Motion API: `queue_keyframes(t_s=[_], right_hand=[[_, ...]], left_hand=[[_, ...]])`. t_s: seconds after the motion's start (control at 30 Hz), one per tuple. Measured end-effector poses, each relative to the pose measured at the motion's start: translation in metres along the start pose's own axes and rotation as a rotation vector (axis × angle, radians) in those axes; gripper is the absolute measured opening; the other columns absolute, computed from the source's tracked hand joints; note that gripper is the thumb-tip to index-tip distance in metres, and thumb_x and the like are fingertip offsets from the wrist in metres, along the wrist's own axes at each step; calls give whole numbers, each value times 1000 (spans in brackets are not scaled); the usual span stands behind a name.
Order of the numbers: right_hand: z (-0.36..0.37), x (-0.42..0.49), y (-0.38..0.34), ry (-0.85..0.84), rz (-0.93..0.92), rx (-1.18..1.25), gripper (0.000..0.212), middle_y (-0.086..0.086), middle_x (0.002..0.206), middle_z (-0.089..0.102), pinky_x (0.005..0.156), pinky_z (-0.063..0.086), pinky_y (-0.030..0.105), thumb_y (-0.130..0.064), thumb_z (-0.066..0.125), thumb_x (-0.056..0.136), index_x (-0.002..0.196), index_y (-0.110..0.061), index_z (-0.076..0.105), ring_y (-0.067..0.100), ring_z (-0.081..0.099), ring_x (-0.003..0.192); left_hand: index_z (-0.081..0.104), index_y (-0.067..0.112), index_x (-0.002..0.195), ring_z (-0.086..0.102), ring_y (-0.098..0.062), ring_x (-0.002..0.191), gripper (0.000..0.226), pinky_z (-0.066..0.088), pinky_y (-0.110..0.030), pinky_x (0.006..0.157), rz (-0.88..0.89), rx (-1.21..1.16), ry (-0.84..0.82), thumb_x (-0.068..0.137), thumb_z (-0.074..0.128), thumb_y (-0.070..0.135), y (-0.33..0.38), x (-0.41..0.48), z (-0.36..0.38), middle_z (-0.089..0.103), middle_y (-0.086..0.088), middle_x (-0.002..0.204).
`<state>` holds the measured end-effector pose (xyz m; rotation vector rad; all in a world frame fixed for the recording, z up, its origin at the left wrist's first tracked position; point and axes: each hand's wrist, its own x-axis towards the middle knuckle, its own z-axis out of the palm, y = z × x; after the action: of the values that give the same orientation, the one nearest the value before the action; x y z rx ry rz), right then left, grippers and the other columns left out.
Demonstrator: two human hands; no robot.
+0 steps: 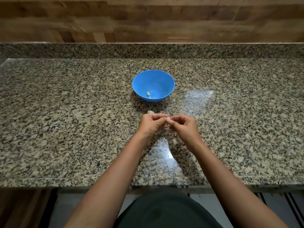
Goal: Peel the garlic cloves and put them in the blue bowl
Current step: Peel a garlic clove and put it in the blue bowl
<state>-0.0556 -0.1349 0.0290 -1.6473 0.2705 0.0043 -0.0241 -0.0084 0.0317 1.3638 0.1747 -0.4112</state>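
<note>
A blue bowl (158, 79) stands on the granite counter, with two pale peeled garlic cloves (148, 93) lying at its bottom left. In front of the bowl, my left hand (152, 123) and my right hand (184, 126) meet above the counter. Between their fingertips both pinch one small pale garlic clove (168, 119); most of it is hidden by the fingers. Just beyond my left hand, another garlic clove (150, 112) still in its skin lies on the counter, with a scrap of peel (162, 113) next to it.
The speckled granite counter (65, 120) runs wide to left and right, with a raised granite lip and a wooden wall (148, 22) behind. Its front edge is near my body. Small bits of peel (224, 116) lie to the right.
</note>
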Motion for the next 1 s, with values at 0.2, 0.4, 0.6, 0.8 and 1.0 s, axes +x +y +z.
queue_keyframes(t_s=[0.2, 0.4, 0.6, 0.8, 1.0], right_hand=[[-3, 0, 4, 7, 5, -18, 3, 8, 77, 70, 66, 57, 26, -8, 66, 84, 83, -10, 68, 17, 66, 67], [-2, -1, 4, -28, -204, -511, 20, 3, 88, 68, 72, 55, 24, -20, 67, 84, 101, -8, 67, 13, 65, 78], [-8, 1, 5, -71, -168, -617, 22, 7, 98, 67, 70, 50, 19, -10, 55, 91, 111, -5, 64, 2, 54, 68], [-27, 7, 0, -67, -47, -740, 7, -8, 78, 55, 51, 42, 6, -12, 58, 90, 95, -9, 61, -4, 50, 67], [-23, 9, -1, -187, -30, -968, 11, 5, 88, 60, 71, 53, 23, 6, 54, 83, 87, -3, 60, 16, 59, 80]], left_hand=[[67, -3, 88, 63, -13, 62, 7, 56, -20, 65, -11, 26, -10, 84, 61, -5, 0, 1, 0, 68, -13, 80], [67, 0, 81, 64, -13, 60, 3, 57, -21, 62, -42, 8, 16, 81, 65, -3, -3, 1, -1, 68, -10, 73], [70, 6, 95, 63, -14, 78, 13, 53, -25, 75, 84, 437, 52, 86, 66, 15, -11, 2, -5, 69, -3, 87], [60, 17, 122, 51, -12, 118, 29, 38, -33, 104, 462, 1024, -42, 94, 53, 25, -47, -4, -10, 60, 2, 125], [27, 24, 147, 14, -8, 143, 48, 7, -31, 115, 495, 1404, -39, 101, 27, 41, -65, -2, -7, 23, 9, 154]])
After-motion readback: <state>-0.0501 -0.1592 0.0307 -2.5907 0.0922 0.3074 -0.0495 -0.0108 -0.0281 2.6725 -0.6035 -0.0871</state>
